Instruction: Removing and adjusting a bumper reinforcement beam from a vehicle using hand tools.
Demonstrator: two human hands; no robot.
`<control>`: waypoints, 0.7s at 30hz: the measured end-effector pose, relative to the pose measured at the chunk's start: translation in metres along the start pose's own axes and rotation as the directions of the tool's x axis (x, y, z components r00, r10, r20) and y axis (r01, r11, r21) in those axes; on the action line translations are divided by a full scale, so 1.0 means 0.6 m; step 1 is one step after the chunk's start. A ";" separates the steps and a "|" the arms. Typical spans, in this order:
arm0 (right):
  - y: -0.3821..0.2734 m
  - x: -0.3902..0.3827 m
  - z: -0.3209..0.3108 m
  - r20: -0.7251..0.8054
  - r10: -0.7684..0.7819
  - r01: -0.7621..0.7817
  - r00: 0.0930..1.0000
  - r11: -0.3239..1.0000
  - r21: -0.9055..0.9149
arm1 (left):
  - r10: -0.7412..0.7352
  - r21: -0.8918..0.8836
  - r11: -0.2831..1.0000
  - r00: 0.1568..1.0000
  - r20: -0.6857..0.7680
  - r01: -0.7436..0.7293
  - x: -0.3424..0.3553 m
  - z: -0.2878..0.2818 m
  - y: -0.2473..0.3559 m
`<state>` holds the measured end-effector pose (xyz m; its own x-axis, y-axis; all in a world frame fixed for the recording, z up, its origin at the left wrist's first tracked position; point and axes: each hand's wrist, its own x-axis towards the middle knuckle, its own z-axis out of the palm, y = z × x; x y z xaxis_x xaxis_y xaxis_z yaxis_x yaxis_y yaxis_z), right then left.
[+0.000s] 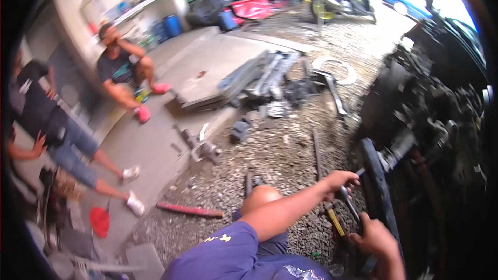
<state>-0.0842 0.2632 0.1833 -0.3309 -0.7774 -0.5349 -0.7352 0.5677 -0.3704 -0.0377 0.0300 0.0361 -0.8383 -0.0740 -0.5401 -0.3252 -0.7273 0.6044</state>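
My left hand (pixel 340 184) is closed around the upper end of a metal wrench (pixel 350 205). A thin shaft (pixel 361 171) sticks out past its fingers toward a dark metal beam (pixel 381 192). My right hand (pixel 376 236) grips the wrench's lower end, close beside the beam. Blur hides the exact shape of the wrench's head. Behind the beam are the exposed dark mechanical parts of a vehicle (pixel 415 119). Below my left hand, a tool with a yellow handle (pixel 336 220) lies on the gravel.
A red bar (pixel 190 210) lies on the gravel (pixel 275 150) left of my knee. Removed metal parts (pixel 275 72) rest by a concrete slab (pixel 207 72). One person (pixel 124 67) sits against the wall; another (pixel 57 119) is at far left. A motorcycle (pixel 340 0) stands at the back.
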 end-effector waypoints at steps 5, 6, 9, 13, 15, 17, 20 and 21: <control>-0.129 -0.003 -0.151 -0.005 -0.102 0.093 0.995 0.922 -0.375 | -0.008 -0.297 0.954 0.998 0.061 0.026 -0.020 -0.033 0.011; -0.132 0.008 -0.147 0.037 -0.139 0.140 0.990 0.882 -0.450 | -0.037 -0.274 0.960 0.998 0.058 0.051 -0.018 -0.028 0.016; -0.101 0.026 -0.086 0.047 -0.171 0.173 0.984 0.866 -0.469 | -0.058 -0.157 0.986 0.997 -0.047 0.049 -0.027 0.004 0.027; -0.051 0.003 -0.025 -0.294 -0.153 0.056 0.943 0.948 -0.314 | 0.038 0.019 0.999 0.989 -0.145 -0.036 -0.024 0.011 0.006; -0.053 0.009 -0.030 -0.291 -0.158 0.067 0.943 0.951 -0.302 | 0.070 0.023 0.997 0.988 -0.141 -0.067 -0.024 0.011 0.015; -0.049 0.019 -0.021 -0.294 -0.157 0.074 0.943 0.958 -0.275 | 0.078 0.048 0.996 0.988 -0.137 -0.072 -0.017 -0.007 0.001; -0.013 0.045 0.033 -0.348 -0.147 0.097 0.926 0.983 -0.157 | 0.206 0.271 0.952 0.956 -0.210 -0.145 -0.027 -0.006 0.006; 0.005 0.052 0.056 -0.382 -0.141 0.106 0.913 0.988 -0.112 | 0.204 0.270 0.952 0.956 -0.208 -0.144 -0.026 0.000 0.006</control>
<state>-0.0767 0.2499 0.1399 -0.4243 -0.8937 -0.1459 -0.8277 0.4481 -0.3379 -0.0257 0.0286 0.0470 -0.7771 -0.3616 -0.5152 -0.3069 -0.4970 0.8117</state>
